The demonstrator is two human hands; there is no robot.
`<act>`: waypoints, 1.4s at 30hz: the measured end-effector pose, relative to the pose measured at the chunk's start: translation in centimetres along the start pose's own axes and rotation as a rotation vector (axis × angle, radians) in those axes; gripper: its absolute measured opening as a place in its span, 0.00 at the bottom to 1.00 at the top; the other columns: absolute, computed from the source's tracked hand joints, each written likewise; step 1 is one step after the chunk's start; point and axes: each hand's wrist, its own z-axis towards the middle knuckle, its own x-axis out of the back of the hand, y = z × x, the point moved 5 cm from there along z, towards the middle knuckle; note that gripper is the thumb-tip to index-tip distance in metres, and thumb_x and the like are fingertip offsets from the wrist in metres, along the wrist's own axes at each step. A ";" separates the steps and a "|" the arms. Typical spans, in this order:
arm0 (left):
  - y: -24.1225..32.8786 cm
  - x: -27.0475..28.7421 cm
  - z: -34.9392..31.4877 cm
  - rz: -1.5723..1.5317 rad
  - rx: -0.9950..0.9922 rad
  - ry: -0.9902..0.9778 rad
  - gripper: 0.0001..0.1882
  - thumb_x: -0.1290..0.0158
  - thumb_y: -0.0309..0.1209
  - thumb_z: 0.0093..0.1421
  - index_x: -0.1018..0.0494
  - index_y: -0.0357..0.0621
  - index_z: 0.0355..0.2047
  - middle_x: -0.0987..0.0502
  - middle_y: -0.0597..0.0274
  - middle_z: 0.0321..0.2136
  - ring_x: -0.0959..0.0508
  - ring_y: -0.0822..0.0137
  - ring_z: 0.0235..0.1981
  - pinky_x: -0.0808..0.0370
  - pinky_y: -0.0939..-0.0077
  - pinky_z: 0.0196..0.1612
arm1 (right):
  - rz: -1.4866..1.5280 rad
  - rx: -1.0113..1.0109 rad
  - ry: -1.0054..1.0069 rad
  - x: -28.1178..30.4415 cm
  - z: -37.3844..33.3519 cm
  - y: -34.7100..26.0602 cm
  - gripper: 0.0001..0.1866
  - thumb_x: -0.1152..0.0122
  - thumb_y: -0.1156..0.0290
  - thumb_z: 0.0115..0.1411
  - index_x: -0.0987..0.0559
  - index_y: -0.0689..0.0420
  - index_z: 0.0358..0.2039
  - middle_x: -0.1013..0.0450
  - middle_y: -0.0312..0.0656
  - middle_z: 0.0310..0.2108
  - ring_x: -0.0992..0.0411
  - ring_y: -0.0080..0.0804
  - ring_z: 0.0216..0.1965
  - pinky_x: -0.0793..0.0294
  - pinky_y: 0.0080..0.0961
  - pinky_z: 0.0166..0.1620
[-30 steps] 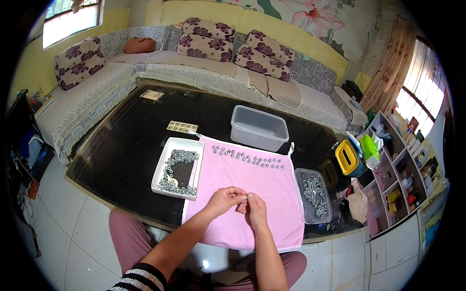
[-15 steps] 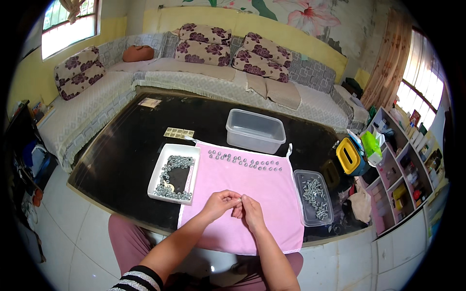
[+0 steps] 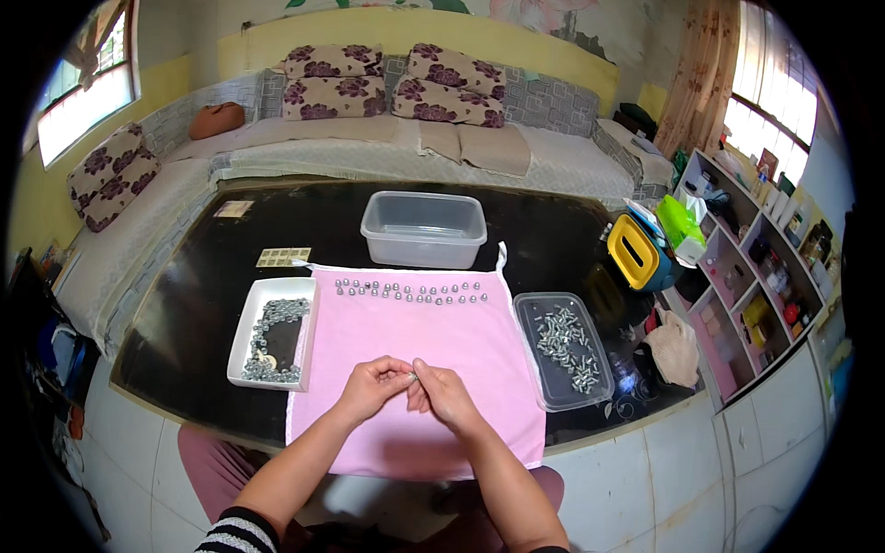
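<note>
A black table (image 3: 184, 346) is bearing a pink cloth (image 3: 369, 332), with a clear tub (image 3: 424, 251) standing beyond its far edge, a shallow clear tray (image 3: 590, 399) of silvery screws (image 3: 567, 348) sitting at its right and a white box (image 3: 237, 343) holding shiny metal rings (image 3: 277, 313) at its left. Over the cloth's middle, the left hand (image 3: 371, 387) and right hand (image 3: 442, 394) are pinching a tiny piece (image 3: 412, 375) between meeting fingertips; it is showing as a pale speck, mostly hidden, its shape too small to tell.
</note>
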 end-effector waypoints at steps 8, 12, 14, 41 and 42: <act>0.8 1.1 8.0 0.500 -0.122 0.055 0.06 0.46 0.26 0.52 0.26 0.35 0.29 0.27 0.69 0.22 0.31 0.81 0.24 0.32 0.87 0.30 | -0.903 0.443 0.811 12.4 -5.4 -6.1 0.05 0.45 0.75 0.46 0.26 0.59 0.27 0.30 0.46 0.27 0.32 0.44 0.32 0.33 0.33 0.37; 1.5 1.4 11.0 0.770 -0.182 0.108 0.06 0.45 0.28 0.50 0.26 0.38 0.27 0.27 0.65 0.19 0.30 0.78 0.22 0.32 0.83 0.28 | -0.966 0.430 0.865 14.7 -6.7 -5.8 0.09 0.44 0.78 0.44 0.26 0.60 0.30 0.30 0.46 0.31 0.33 0.44 0.36 0.34 0.33 0.41; 1.5 1.9 12.0 0.858 -0.193 0.157 0.07 0.45 0.29 0.47 0.25 0.39 0.26 0.26 0.59 0.21 0.28 0.68 0.23 0.30 0.76 0.29 | -0.977 0.422 0.848 14.6 -6.6 -5.6 0.11 0.43 0.79 0.43 0.26 0.60 0.31 0.30 0.45 0.32 0.34 0.44 0.37 0.34 0.33 0.42; 8.2 18.2 -3.5 1.031 0.070 0.310 0.11 0.41 0.28 0.43 0.26 0.38 0.29 0.26 0.59 0.24 0.26 0.70 0.24 0.29 0.78 0.31 | -1.076 0.334 0.894 15.7 -5.4 -4.3 0.05 0.46 0.80 0.44 0.28 0.61 0.25 0.32 0.48 0.27 0.33 0.46 0.31 0.33 0.36 0.36; 7.1 19.4 -4.3 1.006 0.103 0.278 0.11 0.41 0.27 0.42 0.26 0.38 0.29 0.26 0.59 0.23 0.26 0.70 0.24 0.29 0.79 0.30 | -1.083 0.340 0.896 15.6 -5.3 -4.3 0.05 0.46 0.80 0.44 0.28 0.61 0.25 0.33 0.49 0.26 0.33 0.46 0.31 0.33 0.36 0.35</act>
